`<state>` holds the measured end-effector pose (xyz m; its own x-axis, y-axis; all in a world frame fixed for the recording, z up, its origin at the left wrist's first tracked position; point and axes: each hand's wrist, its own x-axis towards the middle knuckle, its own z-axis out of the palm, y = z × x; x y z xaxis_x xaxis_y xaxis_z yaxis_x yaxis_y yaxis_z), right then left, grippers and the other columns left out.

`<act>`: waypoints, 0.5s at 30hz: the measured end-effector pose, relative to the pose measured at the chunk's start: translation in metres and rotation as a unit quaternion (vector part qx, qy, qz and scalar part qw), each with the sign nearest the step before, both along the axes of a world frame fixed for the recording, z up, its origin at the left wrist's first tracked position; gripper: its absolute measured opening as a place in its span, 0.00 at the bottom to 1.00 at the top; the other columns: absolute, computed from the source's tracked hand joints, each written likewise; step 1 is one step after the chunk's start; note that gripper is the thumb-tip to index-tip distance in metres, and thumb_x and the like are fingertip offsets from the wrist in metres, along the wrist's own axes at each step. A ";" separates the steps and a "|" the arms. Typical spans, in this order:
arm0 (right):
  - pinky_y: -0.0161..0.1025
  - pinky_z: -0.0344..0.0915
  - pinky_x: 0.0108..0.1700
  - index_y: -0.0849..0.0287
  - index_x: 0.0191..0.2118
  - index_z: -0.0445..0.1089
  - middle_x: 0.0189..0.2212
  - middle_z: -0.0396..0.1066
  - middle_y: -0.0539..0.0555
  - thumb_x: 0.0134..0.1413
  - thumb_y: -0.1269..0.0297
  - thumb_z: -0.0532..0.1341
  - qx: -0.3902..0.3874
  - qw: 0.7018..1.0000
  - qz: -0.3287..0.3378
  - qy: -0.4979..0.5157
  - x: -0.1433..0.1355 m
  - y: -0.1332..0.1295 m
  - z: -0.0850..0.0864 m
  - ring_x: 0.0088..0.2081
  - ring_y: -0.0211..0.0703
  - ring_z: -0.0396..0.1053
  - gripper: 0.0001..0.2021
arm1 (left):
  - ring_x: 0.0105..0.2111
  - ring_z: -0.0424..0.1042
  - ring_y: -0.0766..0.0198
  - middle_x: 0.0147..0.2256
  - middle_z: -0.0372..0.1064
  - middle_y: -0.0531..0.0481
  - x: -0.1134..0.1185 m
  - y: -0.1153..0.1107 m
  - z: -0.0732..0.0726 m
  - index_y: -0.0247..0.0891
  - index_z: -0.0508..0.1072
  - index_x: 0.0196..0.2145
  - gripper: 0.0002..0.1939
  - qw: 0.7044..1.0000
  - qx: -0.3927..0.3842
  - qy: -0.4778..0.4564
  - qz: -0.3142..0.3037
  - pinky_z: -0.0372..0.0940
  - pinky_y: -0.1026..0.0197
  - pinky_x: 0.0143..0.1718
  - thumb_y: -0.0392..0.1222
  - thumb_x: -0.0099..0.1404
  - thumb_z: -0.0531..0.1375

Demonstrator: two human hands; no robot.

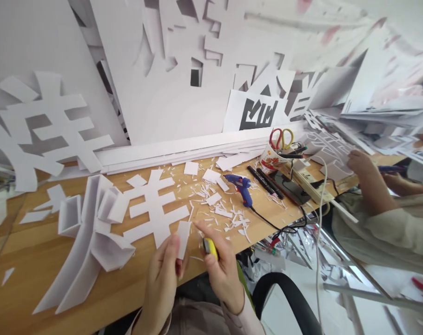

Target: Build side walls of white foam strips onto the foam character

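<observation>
Pinched between the thumb and fingers of my left hand (166, 260) is a small white foam board piece (184, 237), held upright above the table's front edge. My right hand (223, 267) is closed around a yellow utility knife (210, 248), its index finger stretched toward the top of that piece. The blade itself is too small to make out. Just beyond my hands lies a flat white cut-out character (152, 209). To its left stands a raised white character part (93, 232) with built-up side walls.
A blue glue gun (244, 188) lies among white scraps (214, 197), its cord trailing over the front edge. Farther right are black markers (262, 181), a paper cup (272, 158) with scissors, and a power strip (307, 179). A co-worker's hand (360, 163) works at the right.
</observation>
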<state>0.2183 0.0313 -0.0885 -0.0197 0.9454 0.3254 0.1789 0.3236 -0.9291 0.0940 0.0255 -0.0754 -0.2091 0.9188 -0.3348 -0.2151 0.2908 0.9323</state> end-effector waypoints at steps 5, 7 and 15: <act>0.37 0.64 0.30 0.56 0.59 0.72 0.29 0.77 0.53 0.64 0.36 0.50 0.060 0.987 0.000 -0.152 0.003 -0.008 -0.002 0.27 0.42 0.71 0.33 | 0.20 0.58 0.71 0.20 0.58 0.58 0.004 -0.002 0.007 0.39 0.64 0.22 0.27 0.990 -0.051 -0.111 0.073 0.59 0.69 0.21 0.65 0.52 0.69; 0.37 0.65 0.30 0.57 0.58 0.73 0.30 0.78 0.54 0.64 0.35 0.49 0.071 0.983 -0.003 -0.167 0.002 -0.006 -0.005 0.27 0.42 0.72 0.34 | 0.19 0.56 0.71 0.18 0.56 0.59 0.006 -0.002 0.010 0.39 0.65 0.21 0.27 0.990 -0.049 -0.112 0.068 0.58 0.68 0.20 0.64 0.54 0.68; 0.37 0.65 0.27 0.60 0.57 0.74 0.26 0.76 0.54 0.65 0.37 0.49 0.091 0.975 -0.045 -0.195 0.011 0.000 -0.005 0.24 0.41 0.70 0.34 | 0.27 0.72 0.60 0.32 0.73 0.49 0.007 -0.012 -0.001 0.43 0.75 0.35 0.19 0.997 -0.062 -0.032 0.043 0.69 0.61 0.24 0.60 0.54 0.69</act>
